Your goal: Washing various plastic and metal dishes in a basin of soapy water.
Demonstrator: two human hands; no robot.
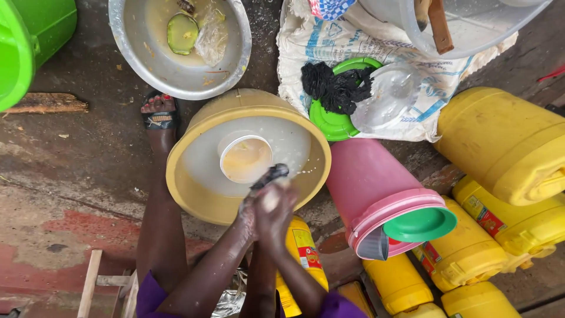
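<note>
Both my hands meet over the near rim of a yellow basin (194, 194) of cloudy soapy water. My left hand (250, 213) and my right hand (278, 209) are pressed together, covered in suds. A dark scrubbing cloth (271, 175) sticks out from between them, along with a pale lump that looks like soap. A small white bowl (246, 158) of yellowish water floats in the basin just beyond my fingers.
A metal basin (176, 70) with scraps stands behind. A pink bucket (376, 188) holding a green plate (419, 224) lies to the right, with several yellow jerrycans (506, 141). A green lid with a black rag (335, 88) rests on a sack. My sandalled foot (160, 115) is left of the basin.
</note>
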